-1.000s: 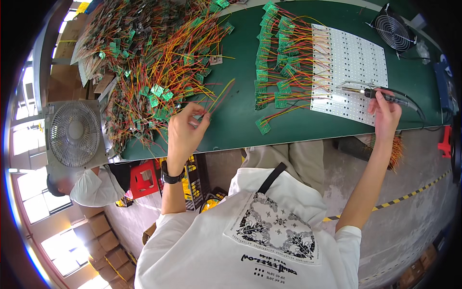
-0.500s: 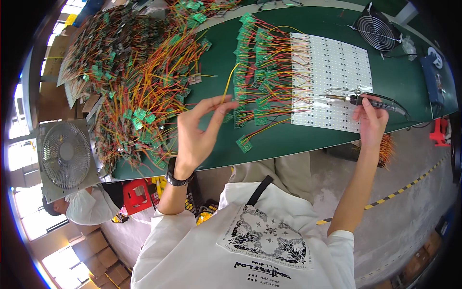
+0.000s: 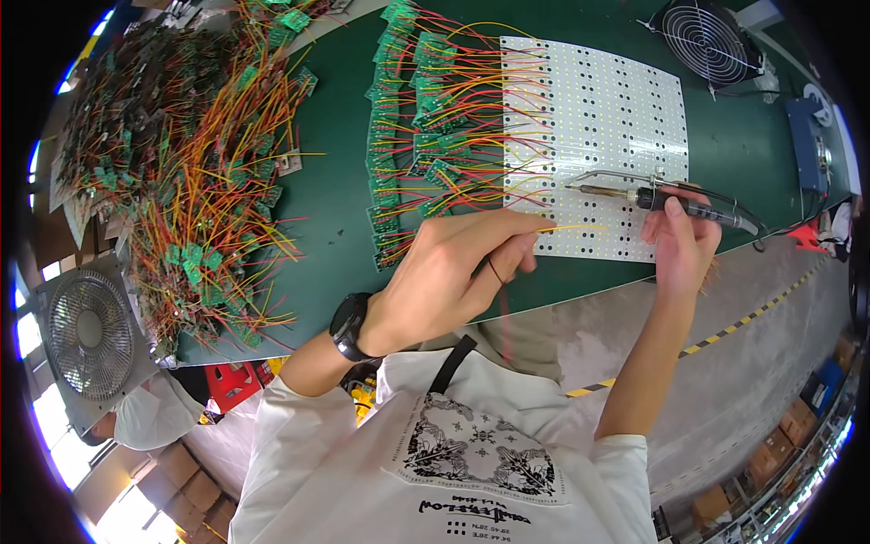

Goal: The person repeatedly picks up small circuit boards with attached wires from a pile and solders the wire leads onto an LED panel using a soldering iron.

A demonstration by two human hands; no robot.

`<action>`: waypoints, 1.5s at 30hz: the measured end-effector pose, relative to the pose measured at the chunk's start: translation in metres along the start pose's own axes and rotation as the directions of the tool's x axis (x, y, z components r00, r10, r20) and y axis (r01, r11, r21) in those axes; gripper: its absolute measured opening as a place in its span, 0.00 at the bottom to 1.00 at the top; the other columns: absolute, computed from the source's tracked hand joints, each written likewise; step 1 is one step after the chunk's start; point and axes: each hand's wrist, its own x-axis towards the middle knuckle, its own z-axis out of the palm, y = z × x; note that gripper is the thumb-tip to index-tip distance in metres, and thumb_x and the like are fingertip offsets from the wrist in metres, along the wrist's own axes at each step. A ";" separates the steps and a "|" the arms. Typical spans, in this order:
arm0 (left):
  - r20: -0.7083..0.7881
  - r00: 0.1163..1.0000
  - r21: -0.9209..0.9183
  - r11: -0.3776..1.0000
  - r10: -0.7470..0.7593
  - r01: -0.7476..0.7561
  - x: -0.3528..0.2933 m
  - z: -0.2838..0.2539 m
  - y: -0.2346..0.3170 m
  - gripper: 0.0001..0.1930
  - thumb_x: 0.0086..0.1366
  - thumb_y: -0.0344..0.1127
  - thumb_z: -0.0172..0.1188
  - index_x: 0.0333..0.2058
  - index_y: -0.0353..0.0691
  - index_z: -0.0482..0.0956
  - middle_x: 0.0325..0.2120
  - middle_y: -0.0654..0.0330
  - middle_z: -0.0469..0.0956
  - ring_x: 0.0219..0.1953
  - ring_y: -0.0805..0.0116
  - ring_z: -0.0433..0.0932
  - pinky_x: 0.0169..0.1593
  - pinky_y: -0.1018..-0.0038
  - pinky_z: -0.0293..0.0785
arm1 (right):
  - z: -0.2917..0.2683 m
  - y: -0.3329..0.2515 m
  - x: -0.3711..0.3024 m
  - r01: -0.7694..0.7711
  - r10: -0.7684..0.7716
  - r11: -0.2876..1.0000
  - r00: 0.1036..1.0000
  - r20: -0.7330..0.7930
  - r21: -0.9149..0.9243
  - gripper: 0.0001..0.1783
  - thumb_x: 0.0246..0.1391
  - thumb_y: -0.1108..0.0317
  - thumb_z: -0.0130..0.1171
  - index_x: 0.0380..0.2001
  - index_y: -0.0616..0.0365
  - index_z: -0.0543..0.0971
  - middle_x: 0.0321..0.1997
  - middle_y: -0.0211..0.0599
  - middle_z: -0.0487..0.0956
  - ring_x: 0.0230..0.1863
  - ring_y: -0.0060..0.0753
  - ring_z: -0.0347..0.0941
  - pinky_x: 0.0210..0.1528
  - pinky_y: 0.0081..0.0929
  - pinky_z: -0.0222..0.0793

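My left hand (image 3: pixel 458 272) is closed, thumb and fingers pinching a yellow wire (image 3: pixel 573 228) whose free end reaches right over the lower part of a white panel (image 3: pixel 625 109) dotted in rows. In my right hand (image 3: pixel 684 243) is a soldering iron (image 3: pixel 693 208) with a thin curved metal tube along it. Its tip points left, above the panel and a little higher than the wire. Red and yellow wires run from the panel's left edge to columns of small green circuit boards (image 3: pixel 385 136). What hangs from the wire below my left hand is blurred.
A large heap of wired circuit boards (image 3: pixel 195 172) covers the table's left side. At the far right stand a black fan with a round grille (image 3: pixel 707 41) and a blue box (image 3: pixel 805 145). A grey fan (image 3: pixel 89 317) is beyond the left edge, near another person (image 3: pixel 159 412).
My left hand has moved right with the yellow wire, from beside the circuit boards to the panel's lower left edge. My right hand still holds the iron. The whole view has shifted.
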 end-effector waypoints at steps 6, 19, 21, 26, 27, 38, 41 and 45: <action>0.149 0.926 0.380 0.844 0.347 -0.377 -0.005 -0.003 -0.006 0.11 0.51 0.26 0.67 0.36 0.38 0.85 0.16 0.66 0.71 0.14 0.72 0.68 0.18 0.75 0.62 | 0.000 0.002 -0.003 0.019 -0.019 1.000 1.000 -0.019 0.018 0.14 0.53 0.75 0.62 0.40 0.73 0.75 0.27 0.44 0.78 0.17 0.31 0.71 0.19 0.27 0.66; -0.001 0.972 0.498 0.842 0.237 -0.205 -0.006 0.008 -0.039 0.10 0.48 0.23 0.65 0.32 0.39 0.82 0.19 0.65 0.74 0.16 0.69 0.72 0.20 0.75 0.67 | 0.006 -0.007 -0.013 0.277 -0.299 0.947 0.945 -0.133 -0.162 0.16 0.51 0.74 0.61 0.42 0.73 0.73 0.34 0.47 0.76 0.17 0.34 0.73 0.15 0.27 0.69; -0.004 0.980 0.489 0.855 0.197 -0.170 -0.005 0.007 -0.040 0.10 0.47 0.23 0.64 0.31 0.38 0.82 0.19 0.65 0.76 0.15 0.70 0.72 0.20 0.75 0.67 | 0.005 -0.015 -0.013 0.233 -0.241 0.968 0.967 -0.088 -0.097 0.16 0.51 0.74 0.61 0.42 0.73 0.73 0.33 0.47 0.76 0.17 0.34 0.73 0.15 0.27 0.70; -0.049 0.980 0.464 0.873 0.192 -0.148 -0.004 0.009 -0.042 0.11 0.46 0.22 0.64 0.32 0.38 0.82 0.19 0.65 0.75 0.14 0.71 0.70 0.19 0.76 0.65 | 0.002 -0.005 -0.015 0.132 -0.133 0.991 0.990 0.046 0.028 0.16 0.51 0.73 0.62 0.40 0.74 0.73 0.33 0.47 0.75 0.17 0.34 0.74 0.16 0.27 0.72; -0.063 0.979 0.459 0.876 0.194 -0.145 -0.003 0.009 -0.042 0.11 0.46 0.22 0.64 0.32 0.38 0.83 0.18 0.66 0.75 0.13 0.72 0.69 0.18 0.76 0.64 | -0.001 -0.004 -0.015 0.108 -0.109 0.994 0.990 0.094 0.011 0.16 0.51 0.73 0.63 0.40 0.74 0.73 0.32 0.47 0.75 0.17 0.34 0.74 0.16 0.26 0.71; -0.076 0.977 0.440 0.886 0.197 -0.145 -0.003 0.009 -0.044 0.11 0.45 0.21 0.63 0.31 0.38 0.83 0.17 0.66 0.74 0.12 0.74 0.65 0.17 0.76 0.60 | -0.004 -0.006 -0.014 0.033 -0.020 0.996 0.988 0.151 -0.085 0.18 0.49 0.72 0.67 0.39 0.75 0.74 0.29 0.46 0.76 0.18 0.33 0.76 0.17 0.23 0.72; -0.081 0.976 0.436 0.888 0.202 -0.147 -0.004 0.010 -0.046 0.11 0.46 0.21 0.64 0.31 0.38 0.83 0.17 0.66 0.74 0.11 0.74 0.65 0.17 0.76 0.60 | -0.006 -0.004 -0.014 0.041 -0.026 0.996 0.986 0.162 -0.084 0.19 0.49 0.72 0.67 0.39 0.76 0.74 0.29 0.46 0.76 0.18 0.34 0.76 0.17 0.23 0.72; -0.093 0.972 0.437 0.886 0.218 -0.157 -0.004 0.011 -0.046 0.10 0.46 0.21 0.64 0.30 0.38 0.83 0.17 0.65 0.73 0.12 0.73 0.65 0.17 0.76 0.60 | -0.008 -0.002 -0.014 0.049 -0.034 0.996 0.982 0.184 -0.079 0.19 0.49 0.72 0.67 0.39 0.76 0.74 0.29 0.47 0.76 0.18 0.34 0.76 0.17 0.23 0.72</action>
